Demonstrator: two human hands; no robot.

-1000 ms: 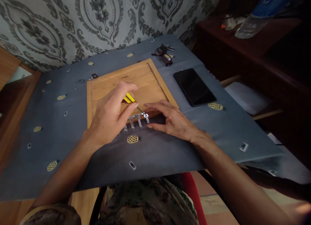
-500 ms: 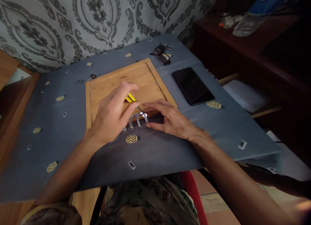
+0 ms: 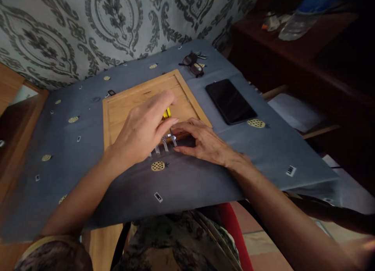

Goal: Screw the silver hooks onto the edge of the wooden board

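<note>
Fingers (image 3: 166,125) of the left hand (image 3: 142,126) are closed on a yellow-handled tool (image 3: 167,113), with the thumb along the near side and the index finger arched over the top. The tool is tilted, its slim shaft directed down toward the rightmost hook of a metal hook rail (image 3: 165,139). The right hand (image 3: 206,142) is partly open: thumb and index finger stand apart on either side of the same hook. Fingertip contact with the rail cannot be confirmed. Both forearms enter from the lower corners and converge; the left wrist is raised above the cloth, back of hand uppermost.

Nearest the wearer are camouflage clothing (image 3: 172,243) and part of a red chair (image 3: 234,232). Beyond these, a blue-grey tablecloth (image 3: 205,185), printed with yellow pineapples, covers the work surface. A framed wooden panel (image 3: 181,95) lies flat on it; the rail sits along the panel's near edge, its hooks pointing toward the wearer. A black phone (image 3: 231,101) lies just right of the panel. Dark glasses (image 3: 191,64) rest past the panel's far right corner.

At the right, a dark red cabinet (image 3: 252,38) supports a clear bottle (image 3: 297,25). A grey-and-white ornamental wall (image 3: 114,21) bounds the far side.
</note>
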